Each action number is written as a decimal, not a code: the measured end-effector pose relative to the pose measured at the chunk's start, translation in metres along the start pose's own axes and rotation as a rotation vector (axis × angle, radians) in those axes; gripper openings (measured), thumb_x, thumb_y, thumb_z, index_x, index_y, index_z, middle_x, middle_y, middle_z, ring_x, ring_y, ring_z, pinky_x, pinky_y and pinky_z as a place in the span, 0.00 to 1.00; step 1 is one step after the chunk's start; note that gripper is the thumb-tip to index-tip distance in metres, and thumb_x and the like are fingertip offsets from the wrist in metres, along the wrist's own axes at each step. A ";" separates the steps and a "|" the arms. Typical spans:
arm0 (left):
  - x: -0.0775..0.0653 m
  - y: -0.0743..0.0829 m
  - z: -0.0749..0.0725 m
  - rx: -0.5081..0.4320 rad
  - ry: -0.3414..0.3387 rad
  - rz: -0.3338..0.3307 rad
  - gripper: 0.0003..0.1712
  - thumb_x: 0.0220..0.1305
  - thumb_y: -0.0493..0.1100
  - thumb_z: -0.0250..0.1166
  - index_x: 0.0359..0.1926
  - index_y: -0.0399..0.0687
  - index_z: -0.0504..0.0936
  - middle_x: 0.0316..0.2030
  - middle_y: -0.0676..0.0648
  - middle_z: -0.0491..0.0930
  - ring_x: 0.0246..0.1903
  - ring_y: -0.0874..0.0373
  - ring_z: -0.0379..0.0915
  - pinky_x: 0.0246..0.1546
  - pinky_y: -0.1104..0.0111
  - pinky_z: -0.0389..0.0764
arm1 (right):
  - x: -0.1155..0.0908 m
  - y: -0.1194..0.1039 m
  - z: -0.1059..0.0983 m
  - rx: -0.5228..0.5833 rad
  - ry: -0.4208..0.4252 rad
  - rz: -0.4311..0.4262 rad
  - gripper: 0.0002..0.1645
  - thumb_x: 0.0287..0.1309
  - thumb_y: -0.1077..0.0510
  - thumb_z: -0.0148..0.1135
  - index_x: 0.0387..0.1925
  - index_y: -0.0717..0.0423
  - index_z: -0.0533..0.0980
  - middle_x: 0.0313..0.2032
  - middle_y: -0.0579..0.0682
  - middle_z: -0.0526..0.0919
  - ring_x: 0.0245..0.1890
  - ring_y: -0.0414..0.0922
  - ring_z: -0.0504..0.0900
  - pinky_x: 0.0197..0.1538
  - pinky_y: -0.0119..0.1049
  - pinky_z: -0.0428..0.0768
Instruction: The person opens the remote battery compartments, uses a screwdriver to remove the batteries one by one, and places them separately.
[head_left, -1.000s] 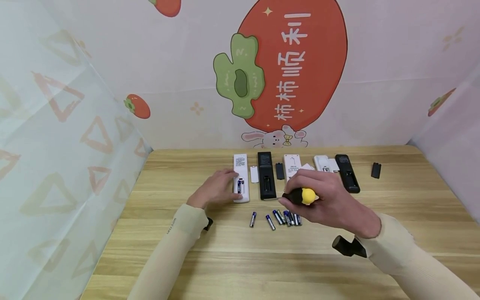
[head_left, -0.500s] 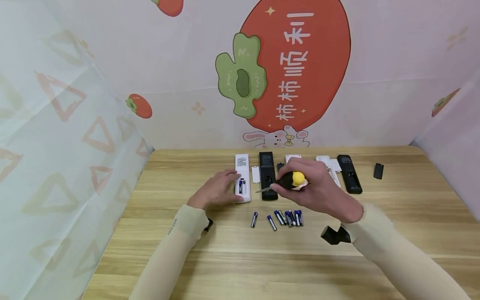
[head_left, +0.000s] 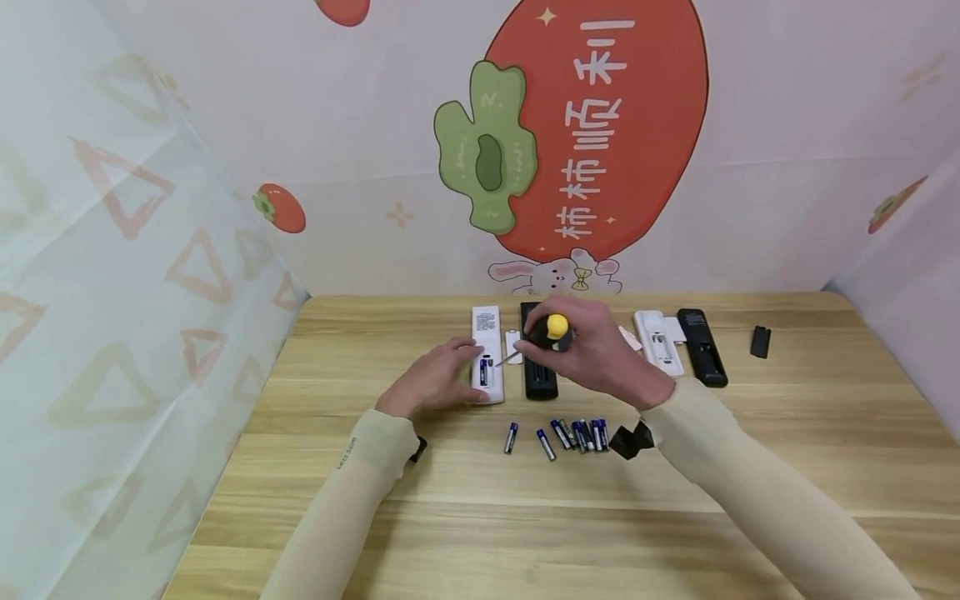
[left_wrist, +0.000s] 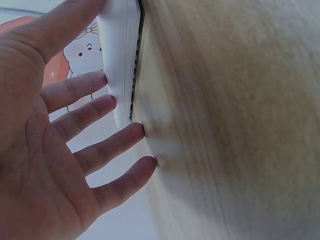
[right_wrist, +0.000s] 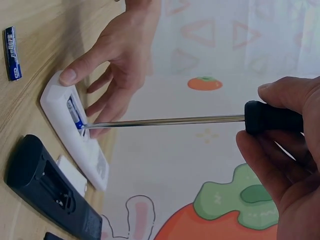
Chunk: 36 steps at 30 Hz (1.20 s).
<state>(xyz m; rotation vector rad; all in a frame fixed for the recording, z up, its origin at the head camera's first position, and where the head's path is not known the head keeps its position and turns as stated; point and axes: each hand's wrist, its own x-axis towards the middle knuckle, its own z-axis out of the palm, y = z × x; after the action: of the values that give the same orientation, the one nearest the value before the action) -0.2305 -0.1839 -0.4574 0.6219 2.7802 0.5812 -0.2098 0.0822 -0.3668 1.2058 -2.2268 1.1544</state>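
A white remote control (head_left: 487, 325) lies on the table with its battery compartment uncovered and a blue-and-silver battery (right_wrist: 74, 113) inside. My left hand (head_left: 429, 379) steadies it from the left: the thumb rests on its near end, and extended fingertips (left_wrist: 102, 80) touch its side or reach down beside it. Above the table, my right hand (head_left: 596, 343) grips a screwdriver by its black handle with a yellow end (head_left: 557, 326). The metal shaft (right_wrist: 170, 121) points left and down, its tip right at the end of the battery in the compartment.
A white battery cover (head_left: 512, 337) and a black remote (head_left: 542, 388) with an uncovered compartment lie right of the white remote. Several loose batteries (head_left: 581, 435) lie nearer. Farther right are another white remote (head_left: 651, 323), a black remote (head_left: 708, 368) and a black cover (head_left: 761, 342).
My right hand has moved left with the screwdriver, from over the black remote's right side to the white remote's compartment. The left hand stays at the white remote.
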 end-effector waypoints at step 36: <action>0.001 0.002 0.002 -0.023 -0.007 -0.036 0.49 0.57 0.58 0.76 0.74 0.45 0.68 0.74 0.44 0.62 0.73 0.47 0.59 0.72 0.53 0.61 | 0.018 0.018 0.023 0.056 -0.087 -0.049 0.15 0.53 0.63 0.78 0.38 0.54 0.78 0.35 0.43 0.82 0.38 0.40 0.81 0.49 0.41 0.82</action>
<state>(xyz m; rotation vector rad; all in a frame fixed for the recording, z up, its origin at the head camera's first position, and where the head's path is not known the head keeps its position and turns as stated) -0.2298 -0.1814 -0.4585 0.5668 2.7683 0.6014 -0.2334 0.0599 -0.3782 1.3496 -2.2280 1.1736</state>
